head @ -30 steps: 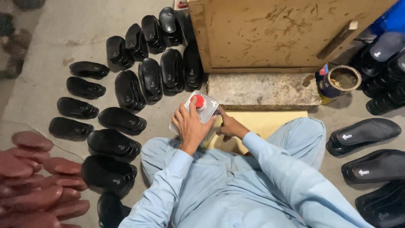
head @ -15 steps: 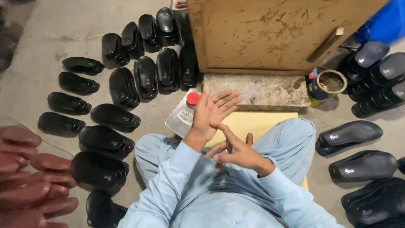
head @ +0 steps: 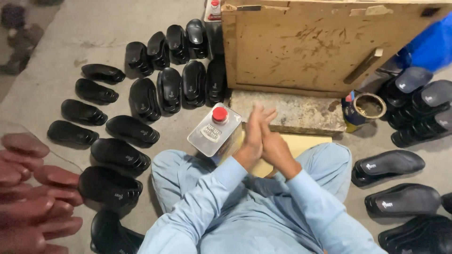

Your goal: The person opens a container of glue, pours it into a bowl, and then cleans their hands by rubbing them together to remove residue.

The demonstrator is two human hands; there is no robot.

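Observation:
My left hand (head: pixel 253 133) and my right hand (head: pixel 274 146) are pressed together palm to palm over my lap, fingers straight and pointing away from me. Neither holds anything. Just left of them a rectangular metal can with a red cap (head: pixel 214 130) stands tilted on the floor by my left knee, close to my left hand but apart from it. Under the hands lies a yellow flat board (head: pixel 306 142). Both arms are in light blue sleeves.
Several black shoe soles (head: pixel 144 99) lie in rows on the concrete floor at left, more black ones (head: pixel 388 162) at right. Reddish-brown soles (head: pixel 24 188) are piled at the lower left. Ahead stand a stone slab (head: pixel 301 113), a worn wooden board (head: pixel 320 44) and an open glue tin (head: pixel 361 109).
One second ago both hands gripped the red-capped can. They let it go, the can now stands alone at left, and the hands have come together palm to palm.

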